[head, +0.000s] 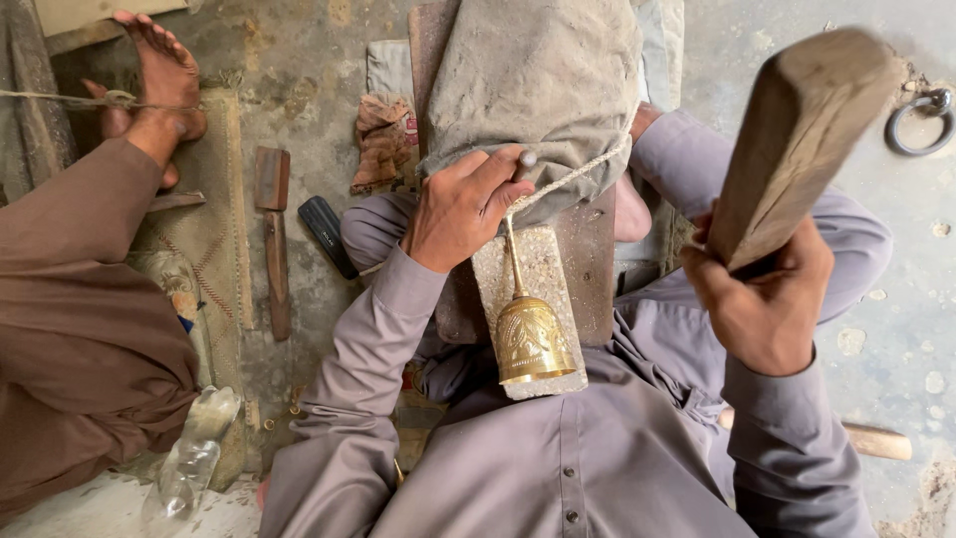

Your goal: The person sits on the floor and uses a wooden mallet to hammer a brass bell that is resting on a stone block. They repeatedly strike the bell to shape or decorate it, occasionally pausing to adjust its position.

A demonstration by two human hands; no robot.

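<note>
A small engraved brass bell (529, 337) lies on a pale stone block (551, 261), mouth toward me. My left hand (465, 205) pinches the top of its thin handle against a grey cloth sack (543, 85) tied with white cord. My right hand (765, 299) is raised at the right, gripping a thick wooden mallet block (797, 139) that points up and away from the bell.
Another person in brown clothes (80, 329) sits at the left, a bare foot (159, 75) on a mat. A wooden-handled tool (273, 234), a dark flat case (327, 234), a rag (383, 139), a plastic bottle (189, 463) and a metal ring (921, 120) lie on the floor.
</note>
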